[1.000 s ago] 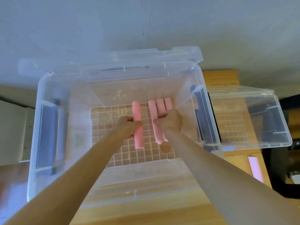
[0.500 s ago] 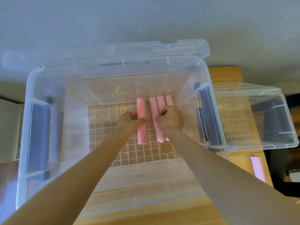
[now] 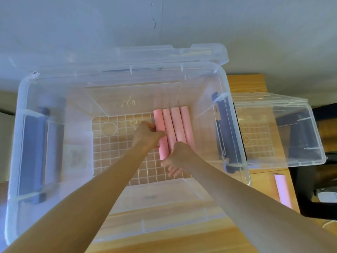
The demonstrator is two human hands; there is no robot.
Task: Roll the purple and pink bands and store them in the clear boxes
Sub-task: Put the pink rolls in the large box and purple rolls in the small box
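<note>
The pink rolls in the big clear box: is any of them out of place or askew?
Nothing inside stands out: four pink rolls lie side by side, touching, in the big clear box. The left hand holds the leftmost roll. One more pink roll lies outside, on the wooden table to the right.

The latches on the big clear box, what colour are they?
Dark grey-blue latches, seen in the head view.

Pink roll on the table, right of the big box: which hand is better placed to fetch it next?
Probably the right hand: it holds nothing and sits nearer the loose roll. The left hand is still busy, its fingers on the leftmost roll in the box.
</note>
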